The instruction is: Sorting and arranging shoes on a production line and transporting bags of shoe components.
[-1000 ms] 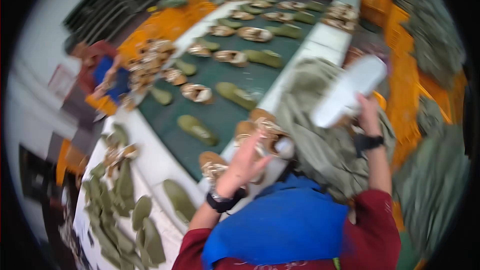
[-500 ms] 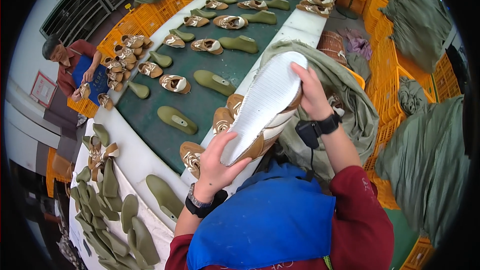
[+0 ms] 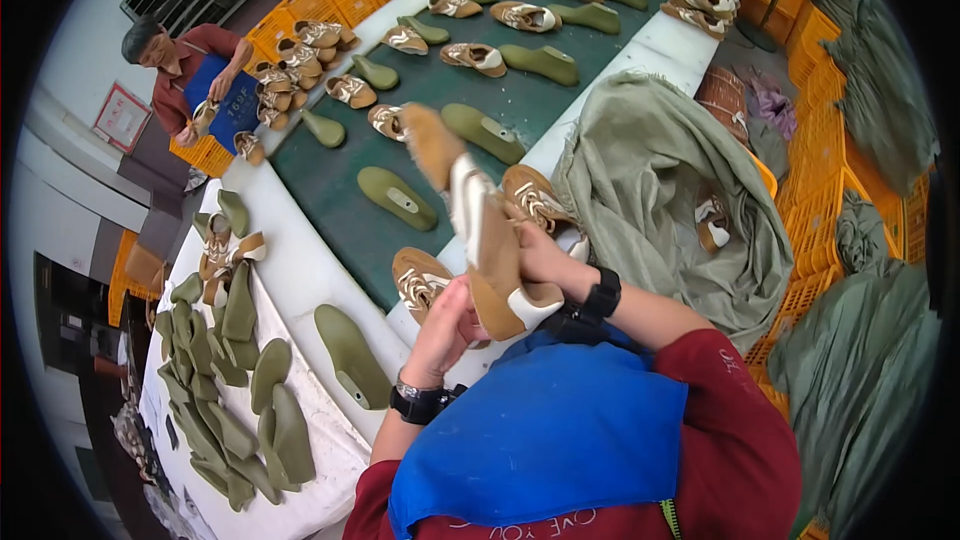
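A tan suede shoe upper (image 3: 482,218) with white stripes and a white heel patch is held up in front of my apron, toe pointing away. My left hand (image 3: 448,328) grips it low down by the heel. My right hand (image 3: 545,258) has hold of its side, fingers partly hidden behind it. Two more tan uppers lie close by: a laced one (image 3: 420,283) beyond my left hand and another laced one (image 3: 535,198) beyond my right. On the white ledge to the left rests an olive-green shoe last (image 3: 350,352).
A green conveyor belt (image 3: 310,185) carries uppers and lasts. Many lasts (image 3: 215,410) are heaped on a cloth-covered table. A grey-green sack (image 3: 640,180) with an upper inside stands right. Orange crates (image 3: 800,240) line that side. Across the belt, a co-worker (image 3: 200,75) handles a shoe.
The upper has turned from its white underside to its tan side and now points upward. Both hands have moved to its heel end. My view has shifted, moving the scene across the picture.
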`<state>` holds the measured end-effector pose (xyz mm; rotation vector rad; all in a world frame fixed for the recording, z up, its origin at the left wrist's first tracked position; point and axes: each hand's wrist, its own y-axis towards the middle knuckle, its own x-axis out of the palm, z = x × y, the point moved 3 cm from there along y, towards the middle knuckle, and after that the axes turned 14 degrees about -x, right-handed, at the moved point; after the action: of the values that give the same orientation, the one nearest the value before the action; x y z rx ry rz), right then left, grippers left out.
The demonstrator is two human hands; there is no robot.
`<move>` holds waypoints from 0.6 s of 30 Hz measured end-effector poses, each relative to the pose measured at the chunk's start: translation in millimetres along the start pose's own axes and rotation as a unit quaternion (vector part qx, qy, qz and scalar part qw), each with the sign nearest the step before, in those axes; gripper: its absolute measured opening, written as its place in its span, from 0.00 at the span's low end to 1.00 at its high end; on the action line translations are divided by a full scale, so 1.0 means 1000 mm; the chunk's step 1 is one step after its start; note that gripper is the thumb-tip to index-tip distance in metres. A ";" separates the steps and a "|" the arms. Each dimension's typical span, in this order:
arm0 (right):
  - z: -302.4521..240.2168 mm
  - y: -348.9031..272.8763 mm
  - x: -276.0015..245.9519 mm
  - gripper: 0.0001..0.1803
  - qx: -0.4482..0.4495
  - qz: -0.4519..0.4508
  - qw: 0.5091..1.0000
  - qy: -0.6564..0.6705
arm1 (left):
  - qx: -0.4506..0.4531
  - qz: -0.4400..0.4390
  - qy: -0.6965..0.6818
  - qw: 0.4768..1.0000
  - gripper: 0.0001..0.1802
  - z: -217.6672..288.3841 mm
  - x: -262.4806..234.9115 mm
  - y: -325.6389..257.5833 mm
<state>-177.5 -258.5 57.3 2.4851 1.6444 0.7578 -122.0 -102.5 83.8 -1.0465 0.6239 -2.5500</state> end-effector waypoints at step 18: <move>-0.059 -0.030 -0.199 0.18 -0.023 0.154 0.969 -0.189 | 0.180 0.162 0.746 0.620 0.27 -0.013 -0.007 0.064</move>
<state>-289.3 -433.5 27.0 2.6715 1.1196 0.3027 -118.7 -150.1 39.1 1.4461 0.4362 -2.4174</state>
